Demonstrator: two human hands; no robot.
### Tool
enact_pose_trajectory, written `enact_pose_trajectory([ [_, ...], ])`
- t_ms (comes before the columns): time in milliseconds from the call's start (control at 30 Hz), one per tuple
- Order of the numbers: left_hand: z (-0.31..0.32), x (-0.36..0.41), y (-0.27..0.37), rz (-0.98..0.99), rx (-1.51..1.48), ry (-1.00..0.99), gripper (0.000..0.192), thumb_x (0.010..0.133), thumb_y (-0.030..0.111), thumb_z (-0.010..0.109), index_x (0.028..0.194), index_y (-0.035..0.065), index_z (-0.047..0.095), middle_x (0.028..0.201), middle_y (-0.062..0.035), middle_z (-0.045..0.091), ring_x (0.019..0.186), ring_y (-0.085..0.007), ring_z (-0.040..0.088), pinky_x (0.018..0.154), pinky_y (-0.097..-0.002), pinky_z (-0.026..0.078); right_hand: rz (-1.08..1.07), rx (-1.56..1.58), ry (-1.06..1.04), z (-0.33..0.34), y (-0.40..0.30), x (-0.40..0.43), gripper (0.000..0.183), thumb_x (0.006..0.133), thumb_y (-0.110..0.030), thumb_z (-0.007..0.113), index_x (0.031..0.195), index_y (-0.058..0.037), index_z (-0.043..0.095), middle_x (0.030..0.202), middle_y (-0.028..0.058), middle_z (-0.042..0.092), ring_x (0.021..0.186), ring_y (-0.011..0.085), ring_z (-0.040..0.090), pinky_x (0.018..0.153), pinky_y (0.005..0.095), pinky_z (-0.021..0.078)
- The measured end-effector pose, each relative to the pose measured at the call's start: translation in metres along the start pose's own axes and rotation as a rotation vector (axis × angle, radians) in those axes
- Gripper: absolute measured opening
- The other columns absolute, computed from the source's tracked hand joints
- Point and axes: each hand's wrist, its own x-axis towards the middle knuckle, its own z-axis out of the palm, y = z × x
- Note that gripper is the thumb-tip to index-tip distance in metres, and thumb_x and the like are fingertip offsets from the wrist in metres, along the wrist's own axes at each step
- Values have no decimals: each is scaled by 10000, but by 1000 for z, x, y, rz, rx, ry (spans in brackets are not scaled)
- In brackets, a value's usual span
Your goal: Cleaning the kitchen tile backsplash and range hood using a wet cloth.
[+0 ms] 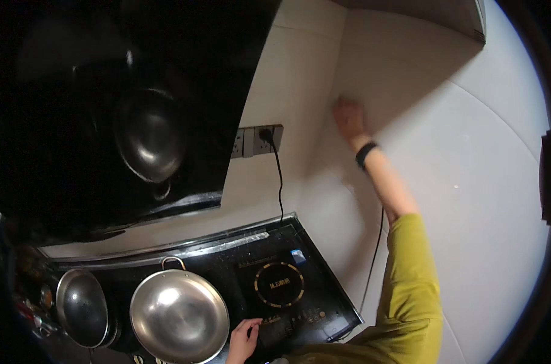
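My left hand [245, 339] is at the front edge of a black induction cooktop [275, 295], just right of a wide stainless steel wok [180, 314]; its fingers are bent and hold nothing that shows. My right hand [349, 119], blurred, is raised near the corner of the pale wall, with a black band [366, 154] on the wrist. Whether its fingers hold anything is not clear. A black plug [266, 134] sits in the wall socket [250, 142], left of my right hand, and its black cord runs down behind the cooktop.
A glossy black range hood panel [166, 113] hangs at upper left and reflects the wok. Left of the wok stands a dark pan [82, 307]. A second black cord [373, 264] hangs along the right wall [475, 182]. A cabinet corner [477, 34] juts in at upper right.
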Motion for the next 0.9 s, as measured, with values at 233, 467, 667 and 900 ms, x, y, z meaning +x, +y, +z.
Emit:
enact_pose_trajectory([
  [233,19,3,-12,78,21,78,172,890,72,500,1000,2,612,954,-182,629,898,-335,606,778,-351,472,312,30,31,-26,23,91,220,808,-94,581,1018,-36,613,977,124,613,861,214,611,676,317,513],
  [467,15,8,-6,62,36,62,174,893,80,497,999,8,613,960,-182,624,909,-342,599,787,-357,467,205,-53,-272,35,-78,10,220,825,-106,516,1014,-35,604,977,109,604,744,257,623,613,374,511],
  [667,10,6,1,80,54,32,177,899,87,491,1010,12,607,970,-182,619,910,-345,594,792,-360,464,-17,343,-674,64,-176,-146,214,797,-136,495,952,-89,636,995,108,591,841,251,612,758,374,472],
  [900,0,-4,7,12,59,-9,169,883,45,521,1013,15,626,921,-138,636,831,-243,624,743,-305,481,158,32,-352,-24,-64,-74,259,798,-126,494,1022,-59,606,1020,130,597,871,263,586,683,379,468],
])
